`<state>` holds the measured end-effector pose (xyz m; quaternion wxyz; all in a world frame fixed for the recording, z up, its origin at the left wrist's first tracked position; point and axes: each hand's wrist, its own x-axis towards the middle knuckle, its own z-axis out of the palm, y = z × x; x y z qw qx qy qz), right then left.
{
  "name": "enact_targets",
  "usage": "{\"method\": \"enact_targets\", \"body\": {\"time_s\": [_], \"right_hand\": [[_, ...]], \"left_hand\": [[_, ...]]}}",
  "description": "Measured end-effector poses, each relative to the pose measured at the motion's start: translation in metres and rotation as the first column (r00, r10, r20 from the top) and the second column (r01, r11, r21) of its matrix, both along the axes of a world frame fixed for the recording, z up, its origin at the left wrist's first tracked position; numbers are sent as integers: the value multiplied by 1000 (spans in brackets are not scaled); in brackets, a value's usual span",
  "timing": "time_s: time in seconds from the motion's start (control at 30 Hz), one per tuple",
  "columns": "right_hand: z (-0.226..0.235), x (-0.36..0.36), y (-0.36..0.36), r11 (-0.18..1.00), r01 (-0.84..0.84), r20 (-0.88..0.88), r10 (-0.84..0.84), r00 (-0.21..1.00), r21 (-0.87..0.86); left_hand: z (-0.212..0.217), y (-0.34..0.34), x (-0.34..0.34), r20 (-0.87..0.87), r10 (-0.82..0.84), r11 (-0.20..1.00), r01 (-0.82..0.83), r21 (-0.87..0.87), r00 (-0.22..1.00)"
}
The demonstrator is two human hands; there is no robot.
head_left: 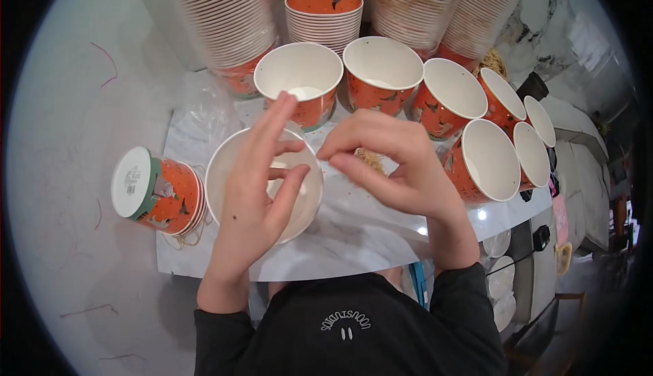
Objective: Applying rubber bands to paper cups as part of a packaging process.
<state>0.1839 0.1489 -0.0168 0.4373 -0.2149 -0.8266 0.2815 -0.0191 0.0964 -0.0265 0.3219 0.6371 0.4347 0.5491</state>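
Paper bowls set out in a row, one bowl handled at the near edge.

Seven open orange bowls (382,70) are lined along the far worktop (354,233); tall stacks (224,15) remain unseparated. Over the near white bowl (224,165) the left hand (255,192) is spread, while a thin clear strip (333,165) is pinched by the right hand (394,165).

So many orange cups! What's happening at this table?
A person is working over a white paper cup that stands open on a marble table. Their left hand is spread above it, and their right hand pinches something small at the cup's rim; what it is, is too small to tell. Behind, a row of open orange cups stands empty, with tall nested stacks beyond. One short stack lies on its side at the left.
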Motion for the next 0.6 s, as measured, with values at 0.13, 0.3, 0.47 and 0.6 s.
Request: {"method": "enact_targets", "body": {"time_s": [0.13,0.3,0.47,0.6], "right_hand": [[2,-7,-1,990,-131,-56,128,990,-53],[-8,-4,-5,916,-167,-201,98,975,-365],[-21,14,3,704,-154,-184,33,982,-693],[-21,6,-4,542,-330,-286,167,943,-773]], "left_hand": [[-10,2,-12,-254,-121,987,144,76,960],[-11,-11,-15,-128,-102,989,87,-119,986],[6,-24,-24,-76,-133,946,103,-307,988],[0,-25,-29,-109,-205,944,167,-284,973]]}}
